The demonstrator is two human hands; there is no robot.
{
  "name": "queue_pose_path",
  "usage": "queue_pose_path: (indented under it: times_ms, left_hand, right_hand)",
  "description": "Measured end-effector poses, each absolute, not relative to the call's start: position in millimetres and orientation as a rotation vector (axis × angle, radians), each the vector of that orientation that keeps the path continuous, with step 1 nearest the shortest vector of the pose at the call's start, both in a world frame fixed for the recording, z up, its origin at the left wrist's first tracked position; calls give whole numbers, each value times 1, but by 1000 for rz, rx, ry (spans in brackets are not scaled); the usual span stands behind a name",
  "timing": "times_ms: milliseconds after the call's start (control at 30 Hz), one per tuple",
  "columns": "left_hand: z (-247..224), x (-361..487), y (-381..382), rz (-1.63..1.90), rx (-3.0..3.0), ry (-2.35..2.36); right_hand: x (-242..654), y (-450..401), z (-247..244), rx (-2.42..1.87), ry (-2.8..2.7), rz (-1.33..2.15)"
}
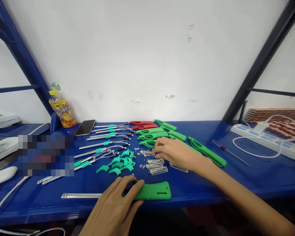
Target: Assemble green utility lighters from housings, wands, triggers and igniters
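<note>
My left hand (119, 203) grips a long-necked green lighter (157, 191) at the front edge of the table, its fingers around the handle loop. Its metal tube (81, 196) points left. My right hand (173, 152) reaches to the middle, fingers closed down on a clear plastic fuel tank (145, 152); the fingertips partly cover it. Several more clear tanks (157, 166) lie just below. Tiny screws and small pale pieces (142, 166) are scattered left of them. A pile of teal triggers (123, 162) sits between the two hands.
Metal tubes with wires (95, 144) lie in a row at left. Red casings (144, 127) and green casings (207, 152) lie behind and right. Also around are a screwdriver (231, 153), power strip (272, 139), phone (85, 127) and drink bottle (62, 109).
</note>
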State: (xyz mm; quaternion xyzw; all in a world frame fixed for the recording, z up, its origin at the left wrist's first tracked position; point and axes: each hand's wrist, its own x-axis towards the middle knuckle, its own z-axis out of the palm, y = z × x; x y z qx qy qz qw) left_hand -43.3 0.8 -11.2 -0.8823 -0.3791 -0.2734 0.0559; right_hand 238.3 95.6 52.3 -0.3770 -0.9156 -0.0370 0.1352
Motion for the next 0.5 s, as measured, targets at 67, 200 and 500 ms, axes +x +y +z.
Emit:
queue_pose_path:
  times_ms: [67,200,500]
  left_hand:
    - [-11,-45,1,-805,-2684,-1131]
    - [-10,-48,0,-680,-2694,-1193]
    - [-6,-45,-3,-677,-2647,-1119]
  right_hand:
    - [235,101,53,-1097,-2682,-115]
    - [229,103,56,-1120,-2753,-124]
    - [211,98,69,-1214,-2887,-200]
